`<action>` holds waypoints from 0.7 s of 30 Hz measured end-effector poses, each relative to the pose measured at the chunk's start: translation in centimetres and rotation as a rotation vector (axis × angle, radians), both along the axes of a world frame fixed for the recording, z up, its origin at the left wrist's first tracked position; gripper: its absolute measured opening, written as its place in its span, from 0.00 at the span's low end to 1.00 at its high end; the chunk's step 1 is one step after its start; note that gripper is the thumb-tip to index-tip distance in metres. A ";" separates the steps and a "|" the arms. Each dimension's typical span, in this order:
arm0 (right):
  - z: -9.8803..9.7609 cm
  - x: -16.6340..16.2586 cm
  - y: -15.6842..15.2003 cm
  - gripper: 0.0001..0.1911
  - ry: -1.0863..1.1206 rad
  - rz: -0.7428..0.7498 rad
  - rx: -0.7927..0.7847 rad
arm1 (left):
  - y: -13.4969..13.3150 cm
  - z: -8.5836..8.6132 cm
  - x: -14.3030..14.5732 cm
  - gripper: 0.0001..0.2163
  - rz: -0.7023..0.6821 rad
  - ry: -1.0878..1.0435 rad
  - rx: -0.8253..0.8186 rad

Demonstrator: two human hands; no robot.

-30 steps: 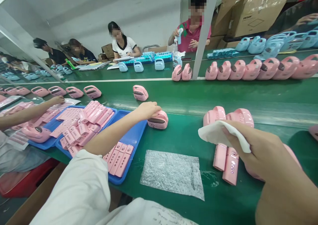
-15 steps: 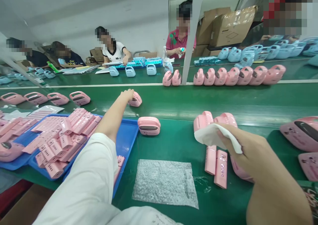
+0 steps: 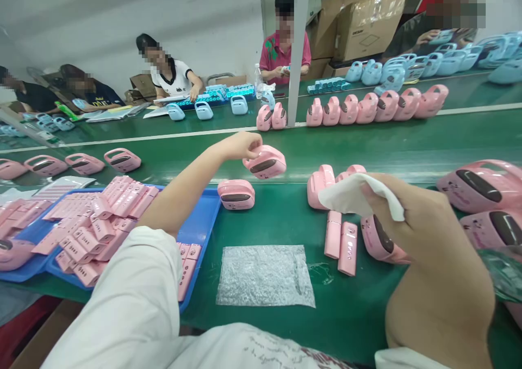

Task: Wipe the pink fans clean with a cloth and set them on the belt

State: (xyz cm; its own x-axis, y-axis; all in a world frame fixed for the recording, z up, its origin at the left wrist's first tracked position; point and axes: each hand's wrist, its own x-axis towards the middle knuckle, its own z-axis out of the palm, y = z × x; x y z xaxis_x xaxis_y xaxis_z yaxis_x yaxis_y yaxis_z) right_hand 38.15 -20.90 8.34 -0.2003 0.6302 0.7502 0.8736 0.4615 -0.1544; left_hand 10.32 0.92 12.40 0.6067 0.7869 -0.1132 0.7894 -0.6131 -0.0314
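Note:
My left hand (image 3: 243,144) grips the handle of a pink plastic housing (image 3: 268,163) with a dark oval window, held over the near edge of the green belt. Just below it, another pink housing (image 3: 236,196) stands on the table beside the blue tray. In my right hand (image 3: 420,203) is a white cloth (image 3: 348,193), pinched between thumb and fingers. Partly hidden behind the cloth are more pink housings (image 3: 317,188). Beneath it lie two narrow pink panels (image 3: 347,249), and a further pink housing (image 3: 381,241) is partly covered by my right hand.
Blue trays (image 3: 207,233) heaped with pink panels (image 3: 93,233) fill the left. A bubble-wrap sheet (image 3: 265,276) lies in front of me. Pink housings (image 3: 389,106) line the far side of the belt, near a white post (image 3: 297,59). Several co-workers sit opposite among light-blue housings (image 3: 238,105).
My left hand has brought the pink housing from the belt to the right and nearer. My right hand still holds the cloth in much the same place. The view has shifted slightly.

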 end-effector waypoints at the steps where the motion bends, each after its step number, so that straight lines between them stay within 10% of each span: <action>1: 0.0 0.2 -0.1 0.14 0.008 -0.020 0.025 | -1.2 0.0 1.1 0.11 -0.056 -0.018 -0.016; 9: 0.0 1.3 -0.5 0.14 0.138 -0.153 0.067 | -7.3 -3.6 5.2 0.07 -0.212 0.217 -0.032; 21: 0.0 1.6 0.1 0.19 0.203 -0.203 -0.099 | -5.8 -3.6 4.7 0.15 -0.132 0.276 -0.017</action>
State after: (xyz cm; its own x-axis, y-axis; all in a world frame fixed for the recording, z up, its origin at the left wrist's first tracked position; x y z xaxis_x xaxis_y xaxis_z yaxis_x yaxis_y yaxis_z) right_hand 39.76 -20.82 8.31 0.0851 0.7142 0.6947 0.8930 0.2545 -0.3711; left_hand 15.04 -4.92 8.76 0.6478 0.6999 -0.3008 0.6661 -0.7120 -0.2223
